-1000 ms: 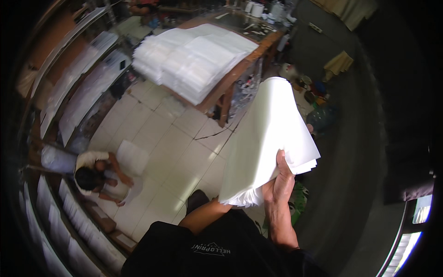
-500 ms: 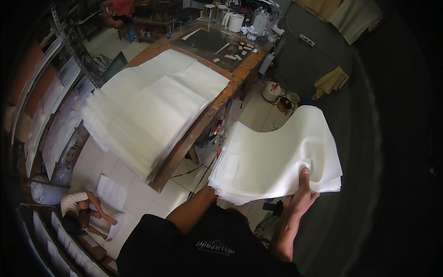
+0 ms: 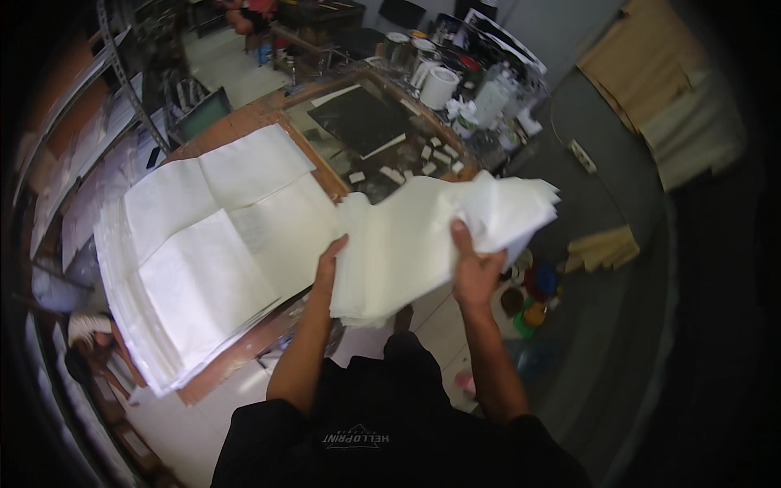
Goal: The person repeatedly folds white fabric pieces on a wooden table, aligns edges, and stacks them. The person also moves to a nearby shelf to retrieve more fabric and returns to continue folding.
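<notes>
A loose stack of white sheets (image 3: 399,244), thin and bendy like paper or plastic, hangs between my two hands in front of the table. My left hand (image 3: 329,264) grips its left edge, with the fingers hidden behind the sheets. On the right side my right hand (image 3: 474,268) clasps the stack, thumb on top, and the sheets crumple around that thumb. The far right corner of the stack fans out into several points. A larger spread of white sheets (image 3: 220,252) covers the left part of the table, some overhanging its near edge.
The wooden table (image 3: 313,150) carries a glass-like panel with a dark sheet (image 3: 358,122) and small white blocks (image 3: 394,175). Cans and a white container (image 3: 439,88) crowd its far end. Racks (image 3: 81,171) stand left. Another person (image 3: 93,342) crouches at lower left. A power strip (image 3: 582,156) hangs right.
Both hands have carried the held stack left and forward, closer to the table. Its right end is now more folded and fanned. My left hand has come into clearer view.
</notes>
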Demonstrator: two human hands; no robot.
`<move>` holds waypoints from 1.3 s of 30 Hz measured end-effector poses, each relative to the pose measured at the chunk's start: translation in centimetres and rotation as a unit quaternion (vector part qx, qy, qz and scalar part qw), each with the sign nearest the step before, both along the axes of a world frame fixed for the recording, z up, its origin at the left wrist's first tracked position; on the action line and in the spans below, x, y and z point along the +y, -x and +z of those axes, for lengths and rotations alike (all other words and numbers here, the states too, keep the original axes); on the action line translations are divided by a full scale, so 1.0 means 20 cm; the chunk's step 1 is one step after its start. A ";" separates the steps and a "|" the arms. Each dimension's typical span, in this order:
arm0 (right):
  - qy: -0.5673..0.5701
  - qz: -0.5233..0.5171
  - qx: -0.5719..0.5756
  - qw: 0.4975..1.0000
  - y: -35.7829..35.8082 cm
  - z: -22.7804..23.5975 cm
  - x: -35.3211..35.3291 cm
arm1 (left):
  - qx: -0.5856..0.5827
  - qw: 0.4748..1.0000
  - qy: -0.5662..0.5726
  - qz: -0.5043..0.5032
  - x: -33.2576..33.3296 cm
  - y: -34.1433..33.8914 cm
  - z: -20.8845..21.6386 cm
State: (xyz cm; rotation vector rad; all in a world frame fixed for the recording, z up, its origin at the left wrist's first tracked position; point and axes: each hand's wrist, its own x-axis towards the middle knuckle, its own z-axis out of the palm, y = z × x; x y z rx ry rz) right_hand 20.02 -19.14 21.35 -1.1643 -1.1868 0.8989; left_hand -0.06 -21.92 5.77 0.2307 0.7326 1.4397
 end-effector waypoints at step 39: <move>-0.011 0.505 -0.511 0.696 0.26 -1.01 2.75 | 0.134 0.869 0.270 0.393 1.14 -0.16 -0.17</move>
